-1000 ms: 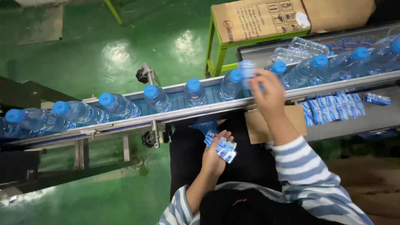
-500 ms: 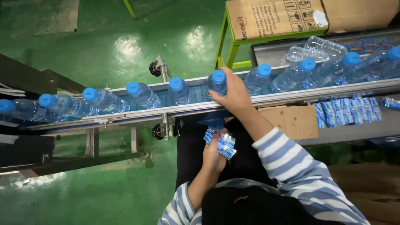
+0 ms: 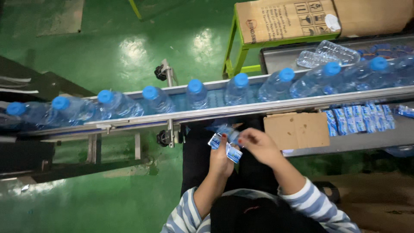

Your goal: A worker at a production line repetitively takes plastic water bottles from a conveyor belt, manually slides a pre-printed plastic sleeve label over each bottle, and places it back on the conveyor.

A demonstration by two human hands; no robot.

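Below the conveyor (image 3: 224,113), over a dark lap, we hold both hands close together. Our left hand (image 3: 221,157) rises from a striped sleeve (image 3: 183,215), forearm angled up and inward, its fingers curled shut around a small stack of blue and white labels (image 3: 227,146); the labels stick out above and to the right of the fist, fanned a little. Our right hand (image 3: 258,146) comes in from the right on a bent wrist, palm down, and its fingers (image 3: 242,140) are pinched narrow at the edge of that same stack, touching the topmost label; we cannot tell whether one label is already pulled free. The stack lies between the two hands, just beneath the near rail of the conveyor. On the belt above stands a row of clear water bottles (image 3: 196,94) with blue caps, tilted and lying close one after another, well apart from our hands. To the right, on a grey counter (image 3: 353,140), lies a flat piece of cardboard (image 3: 296,129) and, beside it, a row of more labels (image 3: 358,118). Behind the belt a cardboard box (image 3: 286,19) sits on a green frame (image 3: 235,51), over a green floor (image 3: 86,47).
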